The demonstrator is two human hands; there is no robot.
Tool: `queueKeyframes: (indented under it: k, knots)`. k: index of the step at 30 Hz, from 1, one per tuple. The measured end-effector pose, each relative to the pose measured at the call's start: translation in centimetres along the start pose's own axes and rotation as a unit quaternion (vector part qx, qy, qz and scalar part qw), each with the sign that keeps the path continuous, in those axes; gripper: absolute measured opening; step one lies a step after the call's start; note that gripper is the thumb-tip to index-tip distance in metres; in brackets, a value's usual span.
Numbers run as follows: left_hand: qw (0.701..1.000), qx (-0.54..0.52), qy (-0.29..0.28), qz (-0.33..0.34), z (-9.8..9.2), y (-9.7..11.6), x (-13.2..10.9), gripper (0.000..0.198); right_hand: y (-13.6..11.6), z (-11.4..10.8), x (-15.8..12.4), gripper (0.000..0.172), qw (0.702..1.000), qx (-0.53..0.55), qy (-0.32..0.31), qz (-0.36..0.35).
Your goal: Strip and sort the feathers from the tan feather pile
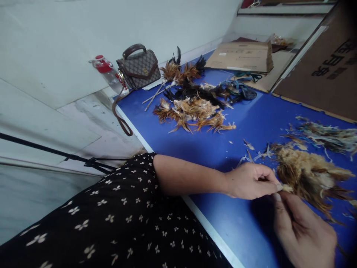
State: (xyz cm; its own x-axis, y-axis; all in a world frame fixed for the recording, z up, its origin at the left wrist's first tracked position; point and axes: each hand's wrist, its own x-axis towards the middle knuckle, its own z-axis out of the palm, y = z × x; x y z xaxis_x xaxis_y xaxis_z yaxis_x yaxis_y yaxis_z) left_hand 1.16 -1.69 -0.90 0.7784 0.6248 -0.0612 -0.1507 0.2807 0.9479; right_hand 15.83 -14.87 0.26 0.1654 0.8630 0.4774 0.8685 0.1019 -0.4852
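My left hand (pixel 251 181) rests on the blue table (pixel 223 216) with its fingers pinched on the stem end of a bundle of brown feathers (pixel 309 175). My right hand (pixel 304 230) comes up from below at the lower right, its fingers closed on the same stem end beside the left fingertips. The bundle fans out to the right over the table. My left arm wears a black sleeve with small white flowers (pixel 119 219).
A heap of brown and black feathers (pixel 192 104) lies mid-table, with thin sticks (pixel 153 97) beside it. A brown handbag (pixel 138 67) and a red-capped bottle (pixel 107 72) stand at the far edge. Flat cardboard (pixel 242 56) lies behind; loose pale feathers (pixel 329 136) lie at right.
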Motion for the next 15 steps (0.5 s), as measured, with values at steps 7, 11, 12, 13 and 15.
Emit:
queueKeyframes:
  k: [7, 11, 12, 13, 15]
  knots:
    - [0.996, -0.049, 0.040, -0.070, 0.6, -0.5, -0.3, 0.026, 0.5, 0.9, -1.2, 0.015, 0.994, -0.002, 0.006, -0.112]
    - [0.991, -0.059, 0.054, -0.103, 0.9, 0.2, -0.4, 0.026, 1.5, 1.2, -1.8, 0.011, 0.993, 0.018, 0.001, -0.120]
    - [0.990, -0.065, 0.053, -0.109, 1.0, 0.6, -0.5, 0.027, 1.6, 1.3, -1.9, 0.013, 0.993, 0.018, 0.001, -0.117]
    - [0.989, -0.073, 0.052, -0.115, 1.0, 1.0, -0.6, 0.027, 1.7, 1.3, -1.8, 0.014, 0.993, 0.017, 0.001, -0.114]
    - [0.987, -0.095, 0.047, -0.125, 1.0, 1.7, -0.6, 0.029, 1.5, 1.1, -1.4, 0.014, 0.994, 0.022, 0.003, -0.109]
